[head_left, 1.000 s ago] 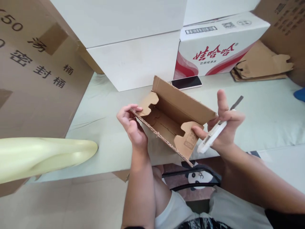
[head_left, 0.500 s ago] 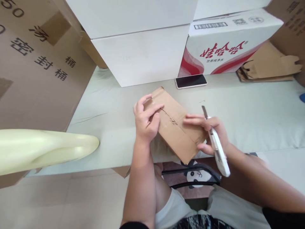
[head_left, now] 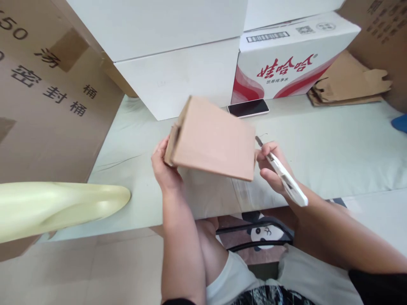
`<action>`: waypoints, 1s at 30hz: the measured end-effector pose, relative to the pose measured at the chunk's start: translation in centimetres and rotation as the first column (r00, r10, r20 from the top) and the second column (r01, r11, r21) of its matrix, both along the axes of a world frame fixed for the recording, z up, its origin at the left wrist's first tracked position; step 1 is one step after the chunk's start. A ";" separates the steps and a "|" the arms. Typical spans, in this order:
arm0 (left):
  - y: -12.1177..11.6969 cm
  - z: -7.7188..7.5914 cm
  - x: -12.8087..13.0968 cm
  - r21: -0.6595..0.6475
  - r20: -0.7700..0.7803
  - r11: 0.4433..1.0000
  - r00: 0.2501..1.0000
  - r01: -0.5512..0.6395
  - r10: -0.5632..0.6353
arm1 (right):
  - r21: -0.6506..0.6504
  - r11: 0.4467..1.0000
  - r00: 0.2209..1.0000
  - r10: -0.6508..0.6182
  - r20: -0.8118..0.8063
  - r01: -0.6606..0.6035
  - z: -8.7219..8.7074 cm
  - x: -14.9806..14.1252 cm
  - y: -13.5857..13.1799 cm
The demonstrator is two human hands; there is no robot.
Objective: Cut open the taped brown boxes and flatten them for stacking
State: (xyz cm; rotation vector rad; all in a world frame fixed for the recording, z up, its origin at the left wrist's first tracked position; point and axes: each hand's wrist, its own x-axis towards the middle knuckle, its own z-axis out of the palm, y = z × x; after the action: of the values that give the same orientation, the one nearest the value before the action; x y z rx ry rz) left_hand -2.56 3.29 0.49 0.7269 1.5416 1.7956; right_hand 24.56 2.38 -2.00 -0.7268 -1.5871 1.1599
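A small brown cardboard box (head_left: pixel 216 144) is tilted above the table, a plain panel facing up toward me. My left hand (head_left: pixel 167 165) grips its left end, with some fingers hidden behind the cardboard. At the right end, my right hand (head_left: pixel 275 167) is closed around a white utility knife (head_left: pixel 288 180), its blade out and pointing up and away from me, close to the box's right edge. Fingertips of that hand are near or against the box; contact is hard to make out.
A phone (head_left: pixel 248 108) lies on the pale cloth-covered table (head_left: pixel 318 144) before white cartons (head_left: pixel 181 80). Flattened cardboard (head_left: pixel 352 84) rests at back right. A large brown carton (head_left: pixel 47 127) stands left, and a smooth pale yellow object (head_left: pixel 79 203) juts in over the table's left side.
The box, first held with its open side up, was closed over with its seam showing, then turned so a plain panel faces me. The knife stays in my right hand throughout.
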 end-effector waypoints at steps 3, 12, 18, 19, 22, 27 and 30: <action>-0.4 -0.1 0.7 -0.175 0.140 0.957 0.968 0.232 -0.209 | 0.177 0.982 0.997 -0.071 0.008 0.068 1.9 0.0 -0.2; -1.4 -0.4 1.9 -0.556 0.319 0.350 0.583 0.754 -0.747 | 0.203 0.979 0.997 -0.030 0.067 0.016 5.2 1.6 -0.3; -0.7 -1.0 1.7 -0.654 0.011 0.587 0.782 0.477 -0.623 | 0.103 0.994 0.975 0.012 0.223 -0.036 5.4 2.0 -0.6; -0.6 -1.1 1.6 -0.576 -0.086 0.711 0.836 0.403 -0.543 | 0.124 0.990 0.964 0.030 0.263 -0.065 5.5 1.9 -0.6; -0.2 -1.7 1.1 -0.208 -0.292 0.915 0.871 0.347 -0.396 | 0.233 0.957 0.921 0.070 0.384 -0.170 5.6 1.5 -0.6; 0.2 -2.8 1.2 0.036 -0.592 0.804 0.661 0.594 -0.461 | 0.283 0.928 0.875 0.084 0.476 -0.243 5.5 1.0 -0.5; 0.3 -3.3 2.4 0.071 -0.657 0.760 0.604 0.646 -0.451 | 0.354 0.928 0.922 -0.031 0.387 -0.117 5.3 0.9 -0.8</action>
State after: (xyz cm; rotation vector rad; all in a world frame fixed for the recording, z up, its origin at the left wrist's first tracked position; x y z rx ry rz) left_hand -0.12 3.57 -2.81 1.8739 1.1653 1.3585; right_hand 25.51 1.55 3.34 -0.6955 -2.0934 0.7340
